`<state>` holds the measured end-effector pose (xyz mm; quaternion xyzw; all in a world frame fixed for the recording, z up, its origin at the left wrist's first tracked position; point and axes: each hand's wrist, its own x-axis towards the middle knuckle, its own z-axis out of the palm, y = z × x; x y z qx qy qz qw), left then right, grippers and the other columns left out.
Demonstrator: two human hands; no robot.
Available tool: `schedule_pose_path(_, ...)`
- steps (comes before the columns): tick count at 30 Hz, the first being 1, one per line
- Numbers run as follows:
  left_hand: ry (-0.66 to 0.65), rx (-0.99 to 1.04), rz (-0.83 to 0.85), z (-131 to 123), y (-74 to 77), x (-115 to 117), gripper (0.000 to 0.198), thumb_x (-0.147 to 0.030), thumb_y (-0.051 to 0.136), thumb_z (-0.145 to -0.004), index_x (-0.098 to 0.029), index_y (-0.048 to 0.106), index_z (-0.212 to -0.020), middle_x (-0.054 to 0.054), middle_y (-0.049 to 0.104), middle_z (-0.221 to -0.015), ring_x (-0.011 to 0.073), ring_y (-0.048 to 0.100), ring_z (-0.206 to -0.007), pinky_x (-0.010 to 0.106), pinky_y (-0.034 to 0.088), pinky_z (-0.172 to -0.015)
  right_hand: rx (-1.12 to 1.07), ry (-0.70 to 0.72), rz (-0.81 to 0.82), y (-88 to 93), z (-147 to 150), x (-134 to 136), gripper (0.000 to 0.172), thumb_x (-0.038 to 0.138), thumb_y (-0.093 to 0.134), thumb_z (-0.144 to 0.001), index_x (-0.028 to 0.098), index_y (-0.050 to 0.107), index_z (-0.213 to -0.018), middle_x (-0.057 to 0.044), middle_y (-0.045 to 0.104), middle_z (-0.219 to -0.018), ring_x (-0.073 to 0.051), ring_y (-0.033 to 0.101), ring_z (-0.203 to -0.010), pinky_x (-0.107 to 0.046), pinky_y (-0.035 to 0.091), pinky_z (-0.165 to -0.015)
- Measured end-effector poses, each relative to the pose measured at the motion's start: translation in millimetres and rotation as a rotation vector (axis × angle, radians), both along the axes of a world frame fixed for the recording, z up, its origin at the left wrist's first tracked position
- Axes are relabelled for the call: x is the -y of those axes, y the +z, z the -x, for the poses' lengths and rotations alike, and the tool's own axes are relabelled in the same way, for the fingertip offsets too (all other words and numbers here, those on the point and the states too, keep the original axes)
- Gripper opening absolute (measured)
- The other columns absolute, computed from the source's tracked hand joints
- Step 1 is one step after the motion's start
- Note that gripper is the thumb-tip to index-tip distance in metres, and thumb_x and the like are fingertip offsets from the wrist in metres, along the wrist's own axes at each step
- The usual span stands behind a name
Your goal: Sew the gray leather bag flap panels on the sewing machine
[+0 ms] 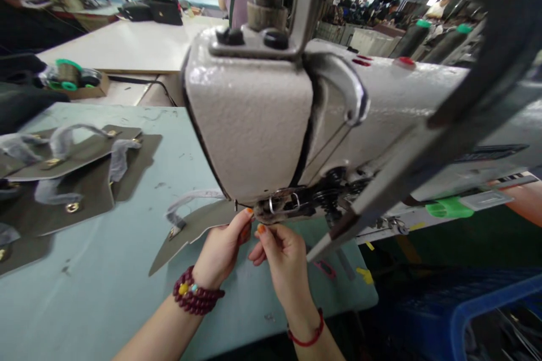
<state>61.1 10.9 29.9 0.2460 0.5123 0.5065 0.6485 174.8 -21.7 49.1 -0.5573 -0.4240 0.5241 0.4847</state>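
Left hand [222, 248] and right hand [283, 262] pinch, contents unclear, seemingly preparing the off-white metal sewing machine [249, 124]; the next move probably demands precision.

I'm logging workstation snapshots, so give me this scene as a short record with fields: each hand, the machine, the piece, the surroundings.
Left hand: fingers curled, thumb tip near the machine head's lower end; grip unclear
Right hand: fingers bent, close beside the other; grip unclear
Machine: whitish sewing machine
Piece: grey panel with wrapped strap
Left side: similar panels, overlapping, on a pale blue-green table
Lower right: blue crate
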Motion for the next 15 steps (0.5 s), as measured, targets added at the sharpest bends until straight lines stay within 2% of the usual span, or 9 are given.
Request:
schedule_pose_path(9, 0.053, -0.052, -0.059, -7.3, 7.0, 1.5, 0.044, -0.041, 0.075, -0.069, -0.019, 0.043, -0.048, -0.007, 0.035, -0.047, 0.0080, 0.027, -0.049, 0.024, 0.024, -0.047, -0.100, 0.039, 0.027, -4.6, 0.3, 13.1, 0.035, 0.044, 0.059, -0.090, 0.014, 0.064, -0.073, -0.001, 0.065, -0.052, -0.011, 0.059, -0.045, -0.018, 0.048, -0.048)
schedule_pose_path(15, 0.143, -0.075, -0.042, -16.0, 4.1, 8.1, 0.047, -0.051, 0.072, -0.072, -0.018, 0.047, -0.050, -0.006, 0.038, -0.048, 0.0079, 0.032, -0.048, 0.023, 0.029, -0.047, -0.138, 0.060, 0.033, -8.7, -4.3, 17.4, 0.036, 0.048, 0.060, -0.089, 0.014, 0.065, -0.076, -0.001, 0.065, -0.053, -0.011, 0.058, -0.045, -0.020, 0.049, -0.049)
